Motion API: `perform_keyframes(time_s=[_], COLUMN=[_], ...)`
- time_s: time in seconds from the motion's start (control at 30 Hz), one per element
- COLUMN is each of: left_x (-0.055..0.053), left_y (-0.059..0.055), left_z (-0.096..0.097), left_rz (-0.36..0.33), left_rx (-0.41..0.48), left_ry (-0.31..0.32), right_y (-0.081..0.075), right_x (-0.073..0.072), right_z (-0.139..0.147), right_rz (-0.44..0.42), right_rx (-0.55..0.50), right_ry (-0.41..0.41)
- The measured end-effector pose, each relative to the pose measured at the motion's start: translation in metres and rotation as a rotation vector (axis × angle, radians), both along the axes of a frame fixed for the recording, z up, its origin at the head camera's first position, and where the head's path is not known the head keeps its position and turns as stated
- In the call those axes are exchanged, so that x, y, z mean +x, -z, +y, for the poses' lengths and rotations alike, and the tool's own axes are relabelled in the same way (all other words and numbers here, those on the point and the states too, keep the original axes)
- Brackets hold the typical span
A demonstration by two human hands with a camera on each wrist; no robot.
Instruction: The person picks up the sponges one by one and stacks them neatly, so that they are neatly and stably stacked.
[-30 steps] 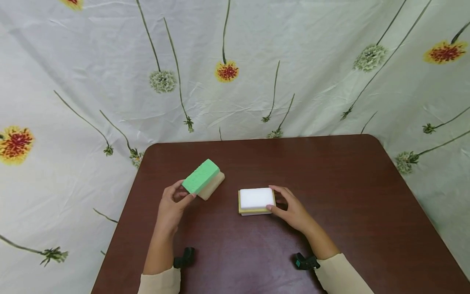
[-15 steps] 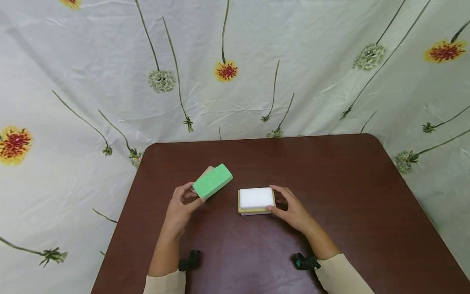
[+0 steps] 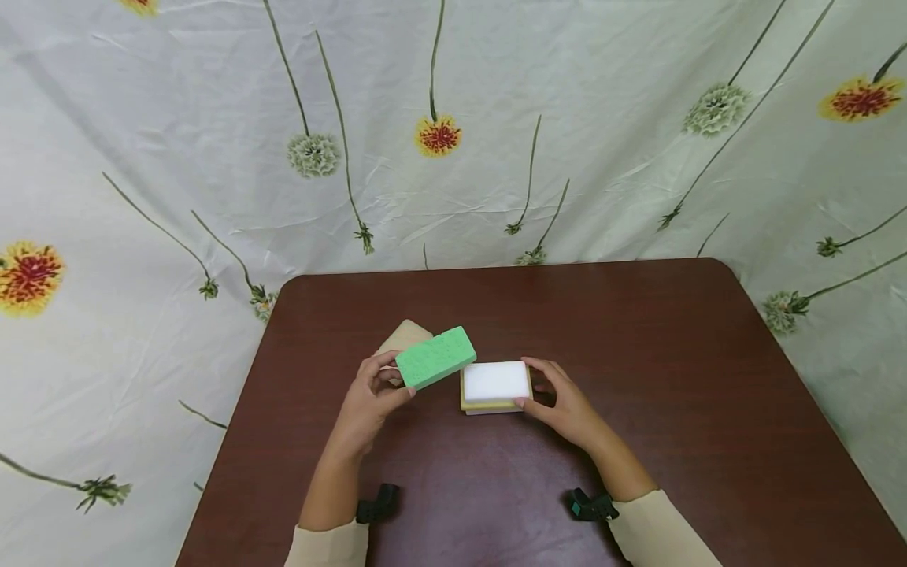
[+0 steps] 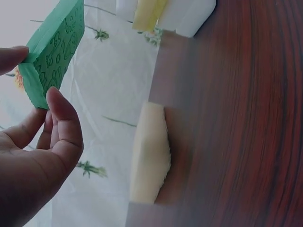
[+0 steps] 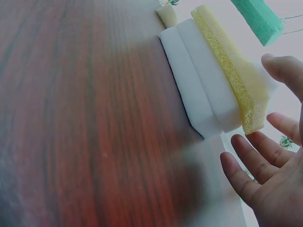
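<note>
My left hand [image 3: 372, 398] pinches one end of a green sponge [image 3: 435, 357] between thumb and fingers, in the air over the table. In the left wrist view a pattern is pressed into its face. The sponge's far end reaches the left edge of a stack in the head view. That stack has a white sponge [image 3: 496, 381] on top, a yellow sponge [image 5: 227, 61] under it, and white sponge layers [image 5: 199, 80] at the bottom. My right hand [image 3: 563, 398] holds the stack's right end, thumb at the near side and index finger at the far side of the top white sponge.
A beige sponge [image 3: 405, 335] lies on the brown table [image 3: 638, 331] behind my left hand, partly covered by it and the green sponge. A pale flowered cloth [image 3: 482, 197] hangs beyond the table's far edge. Both wrists wear dark camera mounts.
My left hand has carried the green sponge rightward, from over the beige sponge to the stack's left edge, turning it flatter. More of the beige sponge shows. My right hand stays put.
</note>
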State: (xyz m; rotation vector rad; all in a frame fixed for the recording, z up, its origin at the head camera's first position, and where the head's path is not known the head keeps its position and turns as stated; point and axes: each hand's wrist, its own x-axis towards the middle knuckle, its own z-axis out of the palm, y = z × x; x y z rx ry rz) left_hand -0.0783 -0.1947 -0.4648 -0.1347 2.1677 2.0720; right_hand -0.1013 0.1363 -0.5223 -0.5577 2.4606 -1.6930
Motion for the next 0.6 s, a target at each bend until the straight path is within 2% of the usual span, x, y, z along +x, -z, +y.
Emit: perform_keyframes(time_s=[0.17, 0.27, 0.33, 0.4, 0.5, 0.6], left_x=[-0.001, -0.002, -0.003, -0.004, -0.004, -0.004], left_y=[0.001, 0.002, 0.003, 0.005, 0.006, 0.008], left_z=[0.009, 0.015, 0.018, 0.021, 0.027, 0.032], left_rz=[-0.002, 0.009, 0.026, 0.047, 0.068, 0.066], left_rx=[0.033, 0.015, 0.006, 0.004, 0.010, 0.014], left_ry=[0.035, 0.065, 0.091, 0.113, 0.146, 0.164], right_y=[0.001, 0.001, -0.008, -0.009, -0.008, 0.001], right_x=[0.000, 0.000, 0.003, 0.003, 0.003, 0.000], right_z=[0.002, 0.002, 0.000, -0.001, 0.000, 0.002], right_rz=[0.003, 0.012, 0.016, 0.024, 0.026, 0.030], right_rx=[0.018, 0.026, 0.035, 0.047, 0.039, 0.031], right_ry=[0.000, 0.004, 0.004, 0.006, 0.005, 0.004])
